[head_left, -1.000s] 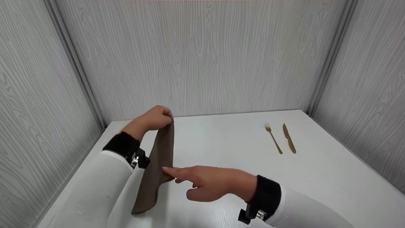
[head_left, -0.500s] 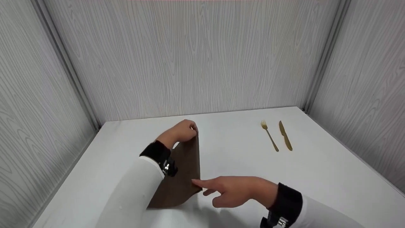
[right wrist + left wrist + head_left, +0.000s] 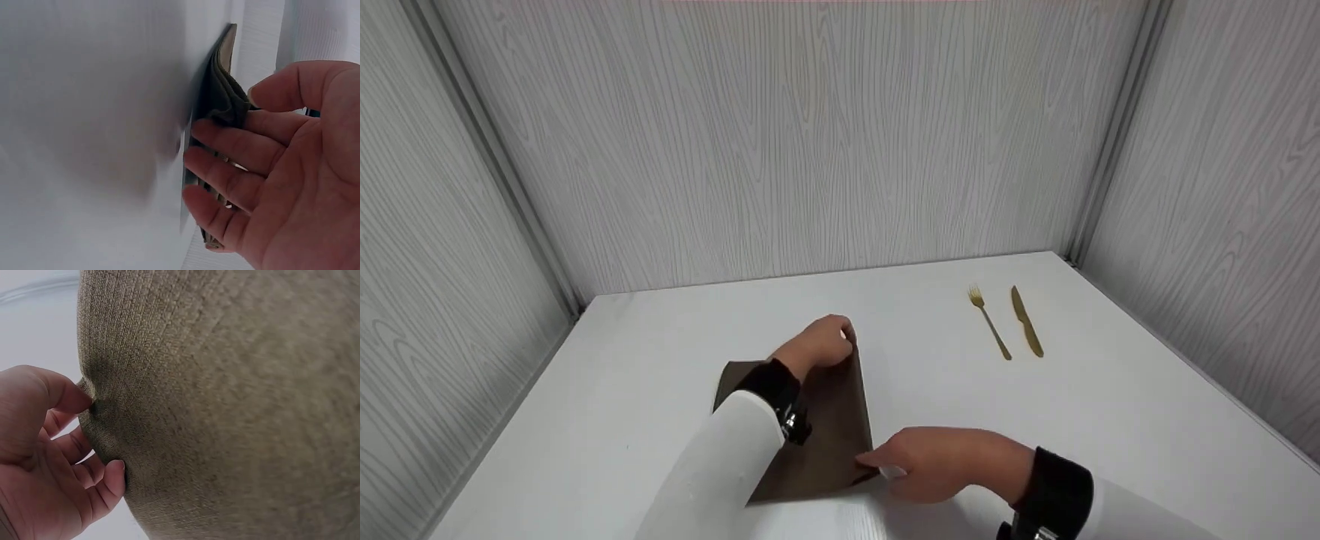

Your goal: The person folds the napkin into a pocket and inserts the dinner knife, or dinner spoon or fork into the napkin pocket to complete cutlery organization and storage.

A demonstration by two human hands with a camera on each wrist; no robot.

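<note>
Folding step in hand, by look of it. Brown napkin (image 3: 817, 427) lies toward desk (image 3: 1110, 420) near edge. Left hand (image 3: 817, 346) pinches far corner; right hand (image 3: 941, 461) grip pinches near corner. Next, likely: align edges, press flat. Fork (image 3: 988, 322), knife (image 3: 1026, 320) wait far-right.

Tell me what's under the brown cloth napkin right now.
The brown napkin lies on the white table, pinched by the left hand and right hand. Anything beneath the fabric is covered.

Pale grey wood-grain walls (image 3: 810, 135) are boxing in a white table (image 3: 1110, 420) on three sides, with soft even light falling over everything.
</note>
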